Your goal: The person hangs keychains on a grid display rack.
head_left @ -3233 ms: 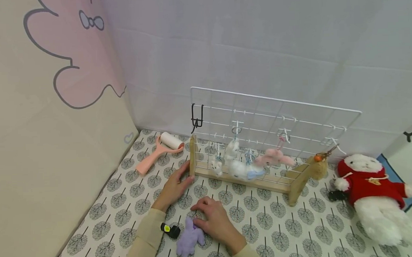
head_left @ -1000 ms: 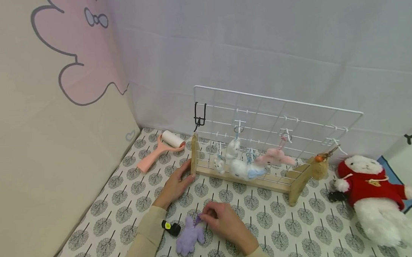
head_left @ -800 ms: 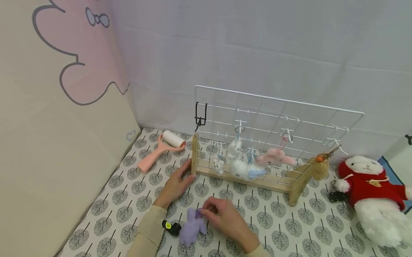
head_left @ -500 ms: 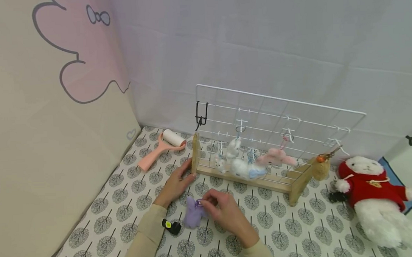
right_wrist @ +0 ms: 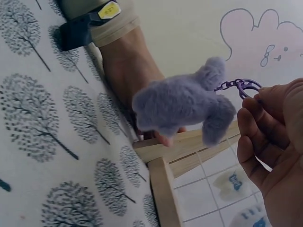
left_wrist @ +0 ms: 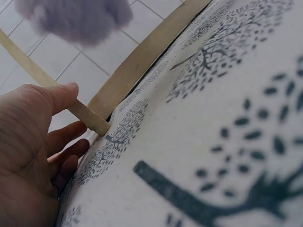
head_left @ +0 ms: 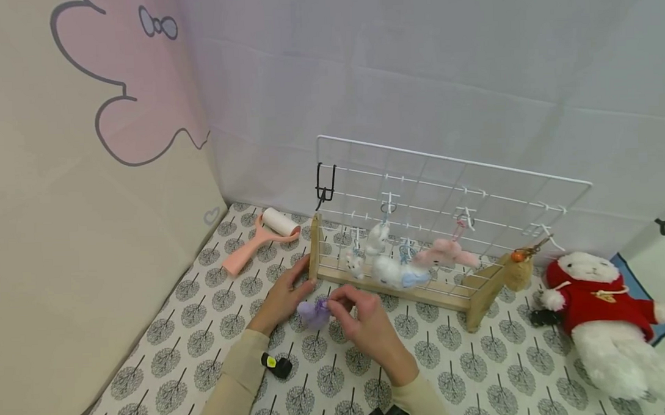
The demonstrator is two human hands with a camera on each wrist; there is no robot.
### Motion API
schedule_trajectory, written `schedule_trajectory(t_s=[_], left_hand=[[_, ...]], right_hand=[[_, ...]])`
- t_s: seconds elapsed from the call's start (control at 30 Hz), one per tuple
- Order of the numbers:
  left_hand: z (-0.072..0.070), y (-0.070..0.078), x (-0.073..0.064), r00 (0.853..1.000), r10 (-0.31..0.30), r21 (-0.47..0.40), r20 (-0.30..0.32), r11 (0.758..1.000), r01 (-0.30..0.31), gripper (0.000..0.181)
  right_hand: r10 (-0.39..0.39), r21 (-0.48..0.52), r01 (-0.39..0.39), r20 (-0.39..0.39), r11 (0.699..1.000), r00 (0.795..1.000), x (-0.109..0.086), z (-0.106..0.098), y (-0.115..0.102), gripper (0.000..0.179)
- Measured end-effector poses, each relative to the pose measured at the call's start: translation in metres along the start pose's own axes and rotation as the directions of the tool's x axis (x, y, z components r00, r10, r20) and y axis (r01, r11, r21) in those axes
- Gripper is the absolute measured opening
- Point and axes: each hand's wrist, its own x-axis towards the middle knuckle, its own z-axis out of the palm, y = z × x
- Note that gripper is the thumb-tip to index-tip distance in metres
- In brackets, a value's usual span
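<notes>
A purple plush keychain (head_left: 315, 314) hangs from my right hand (head_left: 361, 319), which pinches its purple ring between thumb and index finger. In the right wrist view the ring (right_wrist: 247, 86) and short chain lead to the plush bunny (right_wrist: 175, 104), lifted off the cloth. My left hand (head_left: 283, 299) grips the wooden end post (head_left: 314, 251) of a white wire rack (head_left: 452, 160). The left wrist view has the thumb (left_wrist: 66, 94) on one side of that post and the fingers behind it. Along the rack hang white plush keychains (head_left: 387, 273) and a pink one (head_left: 446, 254).
A black hook (head_left: 324, 186) sits on the rack's left, above the post. At its right end hangs a brown plush keychain (head_left: 517, 274). A pink lint roller (head_left: 251, 248) lies left of the rack. A white plush toy in a red hoodie (head_left: 596, 299) lies at right.
My right hand has taken the purple keychain by its ring, lifted it off the cloth and moved it up toward the rack. My left hand has stayed at the post.
</notes>
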Motion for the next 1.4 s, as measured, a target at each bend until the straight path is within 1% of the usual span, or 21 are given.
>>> schedule_trajectory(t_s=[0.2, 0.4, 0.5, 0.67, 0.8, 0.9, 0.97, 1.03, 1.17, 1.3, 1.4], left_hand=[[0.001, 0.001, -0.002, 0.999, -0.032, -0.017, -0.01, 0.999, 0.032, 0.068], [0.003, -0.003, -0.001, 1.0, -0.014, -0.05, -0.01, 0.999, 0.014, 0.066], [0.003, -0.003, 0.001, 1.0, -0.002, -0.039, -0.01, 0.999, 0.002, 0.065], [0.003, -0.003, 0.002, 1.0, -0.005, -0.01, -0.004, 1.0, 0.005, 0.064], [0.004, -0.004, 0.001, 1.0, 0.007, -0.012, 0.002, 1.0, -0.007, 0.066], [0.004, -0.005, 0.0, 1.0, 0.008, 0.013, 0.001, 1.0, -0.008, 0.064], [0.004, -0.006, 0.0, 1.0, -0.003, 0.029, -0.001, 1.0, 0.003, 0.064], [0.003, -0.007, -0.001, 1.0, -0.023, 0.046, -0.017, 0.999, 0.023, 0.064], [0.0, -0.008, -0.002, 1.0, -0.006, 0.028, -0.015, 1.0, 0.006, 0.063], [-0.002, -0.006, -0.001, 1.0, 0.027, -0.002, 0.001, 1.0, -0.027, 0.058], [-0.001, -0.006, -0.001, 1.0, 0.005, -0.012, 0.007, 1.0, -0.005, 0.061]], right_hand=[[-0.067, 0.007, 0.068, -0.06, 0.998, 0.996, 0.014, -0.006, -0.006, 0.007], [-0.096, 0.001, 0.096, -0.096, 0.995, 0.991, 0.025, -0.011, -0.014, 0.008], [-0.126, 0.007, 0.127, -0.113, 0.992, 0.986, 0.033, -0.014, -0.016, 0.008], [-0.184, 0.012, 0.188, -0.147, 0.982, 0.972, 0.045, -0.018, -0.021, 0.009], [-0.231, 0.011, 0.237, -0.183, 0.971, 0.956, 0.055, -0.021, -0.026, 0.008], [-0.244, 0.011, 0.253, -0.212, 0.968, 0.946, 0.064, -0.024, -0.032, 0.006], [-0.246, 0.006, 0.254, -0.231, 0.967, 0.941, 0.07, -0.027, -0.037, 0.005], [-0.253, -0.004, 0.26, -0.249, 0.966, 0.935, 0.077, -0.03, -0.042, 0.004], [-0.272, -0.002, 0.282, -0.274, 0.959, 0.922, 0.092, -0.035, -0.052, 0.005], [-0.269, 0.019, 0.286, -0.293, 0.958, 0.918, 0.103, -0.039, -0.058, 0.009], [-0.244, 0.034, 0.266, -0.304, 0.963, 0.921, 0.106, -0.04, -0.061, 0.009]])
